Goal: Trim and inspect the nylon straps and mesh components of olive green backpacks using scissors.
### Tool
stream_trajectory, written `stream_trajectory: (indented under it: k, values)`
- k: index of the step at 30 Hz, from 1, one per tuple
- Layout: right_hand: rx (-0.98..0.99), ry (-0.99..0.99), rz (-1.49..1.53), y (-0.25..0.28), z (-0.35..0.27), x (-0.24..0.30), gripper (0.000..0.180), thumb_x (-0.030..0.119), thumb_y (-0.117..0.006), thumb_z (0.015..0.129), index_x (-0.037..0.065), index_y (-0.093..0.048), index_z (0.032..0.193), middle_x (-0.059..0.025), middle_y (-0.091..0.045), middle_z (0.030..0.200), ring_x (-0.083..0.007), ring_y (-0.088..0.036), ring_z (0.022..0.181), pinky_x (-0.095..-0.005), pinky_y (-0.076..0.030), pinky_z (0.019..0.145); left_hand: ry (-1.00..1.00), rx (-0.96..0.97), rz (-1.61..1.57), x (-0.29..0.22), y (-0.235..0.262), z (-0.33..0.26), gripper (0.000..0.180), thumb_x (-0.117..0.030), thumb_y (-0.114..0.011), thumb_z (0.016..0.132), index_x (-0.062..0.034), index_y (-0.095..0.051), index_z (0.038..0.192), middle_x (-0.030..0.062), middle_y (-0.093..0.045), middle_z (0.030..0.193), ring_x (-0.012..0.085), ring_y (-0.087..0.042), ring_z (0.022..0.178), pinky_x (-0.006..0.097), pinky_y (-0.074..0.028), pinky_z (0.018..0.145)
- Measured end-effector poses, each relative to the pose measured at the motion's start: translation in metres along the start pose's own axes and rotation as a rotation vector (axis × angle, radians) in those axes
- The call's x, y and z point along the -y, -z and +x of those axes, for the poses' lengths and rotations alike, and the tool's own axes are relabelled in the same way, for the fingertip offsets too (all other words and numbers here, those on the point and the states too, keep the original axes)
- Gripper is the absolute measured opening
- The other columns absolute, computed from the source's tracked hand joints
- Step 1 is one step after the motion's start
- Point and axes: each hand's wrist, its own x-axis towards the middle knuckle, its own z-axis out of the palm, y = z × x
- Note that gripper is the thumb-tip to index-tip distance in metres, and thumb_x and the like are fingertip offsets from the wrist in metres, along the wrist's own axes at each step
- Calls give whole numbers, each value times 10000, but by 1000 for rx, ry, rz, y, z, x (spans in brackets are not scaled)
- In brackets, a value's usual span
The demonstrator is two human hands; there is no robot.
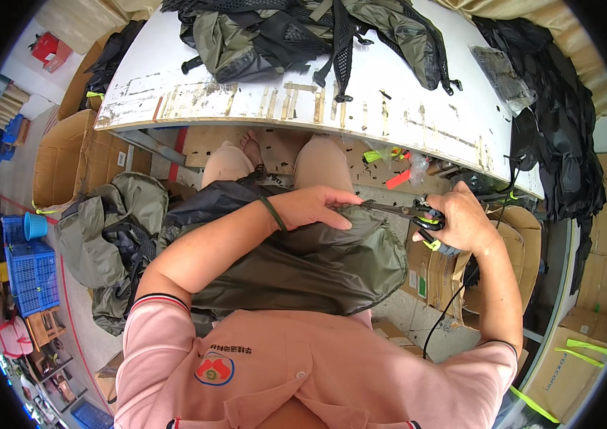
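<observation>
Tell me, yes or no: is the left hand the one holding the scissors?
No, the scissors are gripped in the right hand, while the left hand lies flat on the olive-green fabric across the lap.

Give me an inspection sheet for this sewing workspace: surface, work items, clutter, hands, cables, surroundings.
Surface: worn white worktable, paint scraped along its front edge.
Job's things: olive-green fabric bag on the lap; black-handled scissors at its upper edge.
Clutter: olive and black backpacks piled on the table; black fabric heap on the right.
Hands: left hand pressed flat on the bag; right hand has its fingers in the scissors.
Cables: thin black cable hanging below the right hand.
Surroundings: cardboard boxes, blue plastic crates.
</observation>
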Motion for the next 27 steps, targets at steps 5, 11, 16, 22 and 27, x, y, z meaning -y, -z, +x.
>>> stream_trajectory:
  k: [5, 11, 16, 22, 27]
  values:
    - [8, -2, 2, -2, 3, 3, 420, 399, -832, 579, 91, -569, 687, -115, -558, 595, -331, -474, 635, -358, -368, 694, -19, 105, 8, -2, -1, 4, 566, -38, -667, 821, 9, -456, 1344, 46, -538, 1269, 96, -492, 1116, 245, -383, 964]
    - [-61, 71, -49, -2, 0, -2, 405, 370, -835, 587, 78, -591, 727, -123, -565, 609, -341, -452, 621, -378, -382, 674, -23, 123, 31, 3, 2, 8, 544, -55, -670, 820, -15, -484, 1330, 25, -559, 1228, 75, -507, 1068, 230, -394, 933]
    - [-36, -56, 66, -7, 2, 1, 420, 324, -854, 598, 44, -604, 787, -113, -570, 639, -277, -486, 626, -364, -423, 657, -142, 138, 128, -1, 0, 9, 502, -66, -669, 827, -40, -492, 1296, 28, -582, 1112, 82, -523, 997, 242, -414, 889]
    - [-76, -78, 919, -48, 39, 30, 319, 51, -795, 725, 38, -528, 898, 22, -569, 818, -61, -470, 735, -249, -439, 659, -296, 63, 334, -4, -9, 22, 336, -89, -688, 818, -59, -539, 1118, 15, -579, 1011, 117, -524, 951, 277, -412, 839]
    - [-246, -164, 1052, -49, 30, 9, 283, 32, -767, 745, 56, -535, 905, 30, -535, 810, -69, -506, 740, -237, -439, 677, -584, -275, 1140, -23, 23, -30, 291, -230, -716, 786, -81, -618, 1016, 71, -577, 994, 278, -527, 962, 352, -403, 879]
